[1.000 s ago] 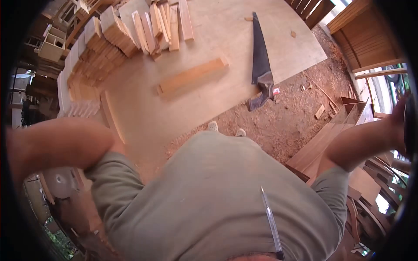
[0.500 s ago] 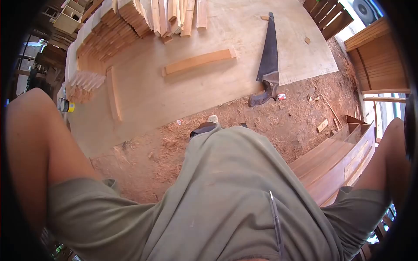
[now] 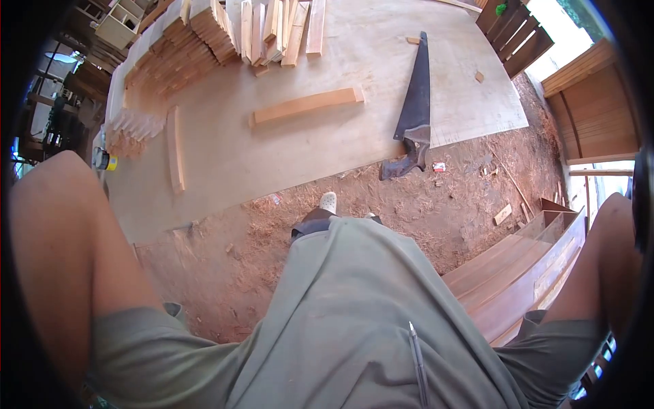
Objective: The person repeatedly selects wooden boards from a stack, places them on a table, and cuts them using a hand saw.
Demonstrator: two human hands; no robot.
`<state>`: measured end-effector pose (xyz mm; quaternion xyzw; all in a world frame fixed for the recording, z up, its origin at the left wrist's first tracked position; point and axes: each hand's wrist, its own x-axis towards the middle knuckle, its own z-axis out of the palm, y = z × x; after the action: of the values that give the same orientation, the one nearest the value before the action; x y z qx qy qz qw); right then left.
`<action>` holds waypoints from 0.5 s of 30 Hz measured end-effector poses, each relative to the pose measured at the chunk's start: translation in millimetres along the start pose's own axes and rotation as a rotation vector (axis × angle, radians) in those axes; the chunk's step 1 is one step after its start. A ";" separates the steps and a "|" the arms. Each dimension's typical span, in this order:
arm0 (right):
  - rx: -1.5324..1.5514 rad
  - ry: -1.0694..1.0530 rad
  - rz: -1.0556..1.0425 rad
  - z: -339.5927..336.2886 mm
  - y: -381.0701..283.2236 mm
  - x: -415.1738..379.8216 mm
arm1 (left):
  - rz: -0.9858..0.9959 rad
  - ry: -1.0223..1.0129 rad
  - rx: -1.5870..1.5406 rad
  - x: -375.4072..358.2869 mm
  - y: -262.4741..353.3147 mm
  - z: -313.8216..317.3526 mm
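Neither of my hands shows; only my bent arms stick out at both sides, elbows outward, in grey-green short sleeves. A hand saw point(image 3: 415, 95) lies on a plywood sheet point(image 3: 286, 163), its dark handle hanging past the front edge. Left of the saw, a short wooden piece point(image 3: 306, 107) rests on the sheet. Another narrow wooden strip point(image 3: 176, 150) lies farther left. A pen point(image 3: 418, 365) is clipped at the front of my shirt point(image 3: 361, 307).
Stacked wooden pieces point(image 3: 170, 58) and loose strips point(image 3: 293, 34) occupy the sheet's back left. A tape measure point(image 3: 105, 161) sits at its left edge. Wood shavings point(image 3: 422, 211) cover the ground. At right stand a wooden drawer-like box point(image 3: 511, 266) and a brown panel point(image 3: 593, 102).
The view has shifted slightly, so the sheet's front edge and saw handle sit a little differently and more of my shoe shows. Nothing on the sheet has visibly been moved.
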<state>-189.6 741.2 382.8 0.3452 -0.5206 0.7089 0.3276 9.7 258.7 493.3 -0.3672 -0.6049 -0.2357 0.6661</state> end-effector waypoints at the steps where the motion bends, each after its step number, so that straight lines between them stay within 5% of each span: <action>1: -0.001 -0.005 -0.008 1.4 -1.7 0.3 | -0.006 0.001 0.007 -0.8 3.0 -0.7; 15: -0.136 -0.059 -0.243 3.5 -54.0 16.8 | -0.037 0.127 -0.006 -36.2 12.9 14.5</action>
<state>-153.8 752.7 425.2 0.4035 -0.5312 0.6167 0.4180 4.6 273.2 455.2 -0.3423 -0.5674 -0.2725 0.6976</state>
